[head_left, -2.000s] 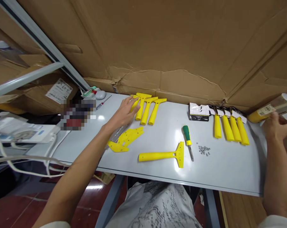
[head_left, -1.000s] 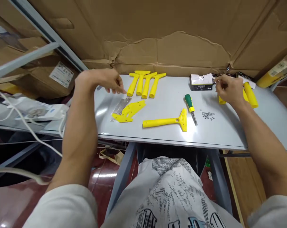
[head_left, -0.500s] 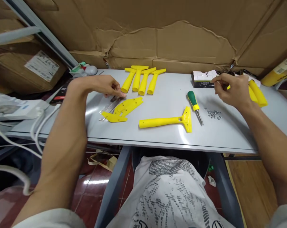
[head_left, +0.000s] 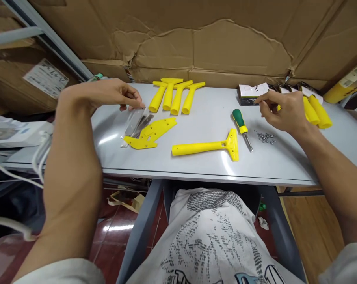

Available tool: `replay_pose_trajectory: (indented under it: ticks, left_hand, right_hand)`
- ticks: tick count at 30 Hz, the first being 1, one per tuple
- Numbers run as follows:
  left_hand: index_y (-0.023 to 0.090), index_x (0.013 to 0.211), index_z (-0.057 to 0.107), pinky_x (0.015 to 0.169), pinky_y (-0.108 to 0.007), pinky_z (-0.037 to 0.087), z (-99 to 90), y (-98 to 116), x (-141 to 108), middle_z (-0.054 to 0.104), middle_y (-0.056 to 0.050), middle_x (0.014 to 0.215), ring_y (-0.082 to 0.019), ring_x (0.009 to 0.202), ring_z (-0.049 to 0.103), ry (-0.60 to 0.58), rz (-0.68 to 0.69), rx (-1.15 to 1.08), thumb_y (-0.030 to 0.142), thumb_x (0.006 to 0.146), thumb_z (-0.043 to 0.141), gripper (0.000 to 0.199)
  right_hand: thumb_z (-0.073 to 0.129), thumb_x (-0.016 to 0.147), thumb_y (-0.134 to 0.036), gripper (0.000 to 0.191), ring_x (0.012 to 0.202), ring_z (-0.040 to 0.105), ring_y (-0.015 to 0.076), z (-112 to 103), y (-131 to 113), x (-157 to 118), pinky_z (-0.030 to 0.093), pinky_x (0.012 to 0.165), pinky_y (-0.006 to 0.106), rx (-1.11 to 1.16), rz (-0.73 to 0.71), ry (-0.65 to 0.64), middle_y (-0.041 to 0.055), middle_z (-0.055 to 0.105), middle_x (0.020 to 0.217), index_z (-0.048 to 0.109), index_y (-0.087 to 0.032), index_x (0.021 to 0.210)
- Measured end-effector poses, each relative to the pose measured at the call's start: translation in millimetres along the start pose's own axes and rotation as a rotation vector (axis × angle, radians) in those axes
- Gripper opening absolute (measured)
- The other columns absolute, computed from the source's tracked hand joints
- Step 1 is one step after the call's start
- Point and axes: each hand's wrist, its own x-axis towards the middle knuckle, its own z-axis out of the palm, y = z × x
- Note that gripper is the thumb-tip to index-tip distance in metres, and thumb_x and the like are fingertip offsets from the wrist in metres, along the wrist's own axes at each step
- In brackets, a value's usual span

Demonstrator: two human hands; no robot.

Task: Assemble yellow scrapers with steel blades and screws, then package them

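Observation:
My left hand [head_left: 128, 96] pinches the upper edge of a clear plastic bag [head_left: 134, 120] that has dark flat strips inside. Two flat yellow plates [head_left: 159, 129] lie over the bag's lower part. To the right of that hand, several yellow handles [head_left: 176, 96] lie side by side. A yellow scraper [head_left: 202, 147] rests near the table's front edge, its head to the right. Beside it is a green and yellow screwdriver [head_left: 240, 122]. My right hand [head_left: 277, 108] is raised behind a pile of small screws [head_left: 266, 137], thumb and fingertips together; anything between them is too small to make out.
A white and black box [head_left: 251, 94] stands at the back, with more boxes and yellow handles [head_left: 320, 112] behind and beside my right hand. Cardboard [head_left: 214, 55] lines the back. White cables [head_left: 39, 157] hang at the left.
My left hand has moved left and up, and more of the plastic bag now shows beneath it. My right hand has shifted slightly left, its fingers still together.

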Motion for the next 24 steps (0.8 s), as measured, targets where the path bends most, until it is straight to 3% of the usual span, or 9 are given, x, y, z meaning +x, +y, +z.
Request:
replay_pose_trajectory:
  ticks: [2,5,7,9,11,13,17,20,24]
  left_hand:
    - [0.024,0.135,0.068,0.113,-0.050,0.057,0.9,6.1,4.3,0.077,-0.001,0.090,-0.021,0.110,0.066,0.027,0.019,-0.007,0.089,0.092,0.059,0.079]
    - [0.022,0.134,0.070,0.112,-0.054,0.059,-13.5,-0.2,20.8,0.078,-0.002,0.089,-0.022,0.105,0.069,0.060,0.037,-0.024,0.079,0.094,0.068,0.069]
    - [0.020,0.127,0.074,0.106,-0.057,0.062,-23.3,-7.5,36.3,0.077,-0.002,0.082,-0.021,0.093,0.070,0.057,0.024,-0.023,0.067,0.089,0.084,0.061]
    - [0.016,0.115,0.080,0.092,-0.055,0.067,-20.5,-10.9,52.7,0.076,-0.003,0.076,-0.019,0.076,0.068,0.035,0.001,-0.036,0.052,0.076,0.099,0.057]
    - [0.016,0.114,0.081,0.077,-0.049,0.069,0.4,-8.2,66.1,0.080,-0.007,0.087,-0.020,0.073,0.071,0.028,0.022,-0.124,0.045,0.076,0.099,0.050]
    - [0.019,0.106,0.082,0.068,-0.044,0.070,34.3,-1.7,72.3,0.081,-0.007,0.090,-0.023,0.075,0.076,0.015,0.041,-0.256,0.044,0.077,0.097,0.041]
    - [0.020,0.101,0.078,0.076,-0.039,0.072,93.8,6.3,58.1,0.080,-0.004,0.092,-0.023,0.086,0.082,0.031,0.016,-0.389,0.048,0.085,0.090,0.034]
    - [0.020,0.101,0.075,0.074,-0.037,0.071,105.4,7.3,36.3,0.078,-0.003,0.089,-0.024,0.085,0.083,-0.044,-0.050,-0.391,0.051,0.085,0.090,0.038]
    - [0.022,0.102,0.079,0.068,-0.032,0.069,100.3,16.9,19.0,0.078,-0.003,0.085,-0.023,0.081,0.081,-0.219,-0.096,-0.379,0.052,0.078,0.095,0.041]
  right_hand:
    - [0.070,0.089,-0.017,0.017,0.049,0.052,0.0143,-0.3,-13.3,0.2,0.044,0.060,0.037,0.040,0.023,0.059,-0.0047,0.063,0.058,0.078,-0.031,0.095]
    - [0.066,0.098,-0.024,0.015,0.050,0.059,0.0172,-0.9,-43.7,4.8,0.049,0.056,0.039,0.259,0.196,0.133,-0.0031,0.064,0.059,0.078,-0.033,0.096]
    - [0.068,0.099,-0.029,0.011,0.051,0.061,0.0182,0.0,-63.1,12.2,0.049,0.053,0.040,0.432,0.288,0.139,-0.0021,0.065,0.060,0.076,-0.032,0.094]
    - [0.074,0.097,-0.036,0.004,0.055,0.063,0.0176,3.3,-76.3,22.0,0.051,0.053,0.038,0.581,0.321,0.102,-0.0016,0.070,0.068,0.075,-0.032,0.097]
    - [0.079,0.094,-0.045,0.020,0.067,0.069,0.0177,8.8,-82.0,31.5,0.056,0.059,0.036,0.714,0.339,0.011,-0.0006,0.076,0.086,0.072,-0.033,0.107]
    - [0.083,0.090,-0.054,0.037,0.082,0.075,0.0195,15.2,-82.4,37.3,0.061,0.067,0.036,0.834,0.365,-0.104,0.0006,0.079,0.101,0.069,-0.034,0.118]
    - [0.090,0.084,-0.053,0.049,0.085,0.078,0.0226,22.5,-79.0,31.9,0.063,0.070,0.037,0.952,0.428,-0.210,0.0027,0.080,0.092,0.071,-0.030,0.123]
    - [0.094,0.081,-0.048,0.033,0.067,0.071,0.0183,20.0,-77.8,19.2,0.057,0.058,0.035,0.893,0.456,-0.120,0.0031,0.076,0.078,0.079,-0.024,0.098]
    - [0.092,0.083,-0.046,0.025,0.058,0.059,0.0138,15.7,-78.4,8.8,0.048,0.051,0.033,0.839,0.432,0.044,-0.0004,0.069,0.070,0.077,-0.026,0.083]
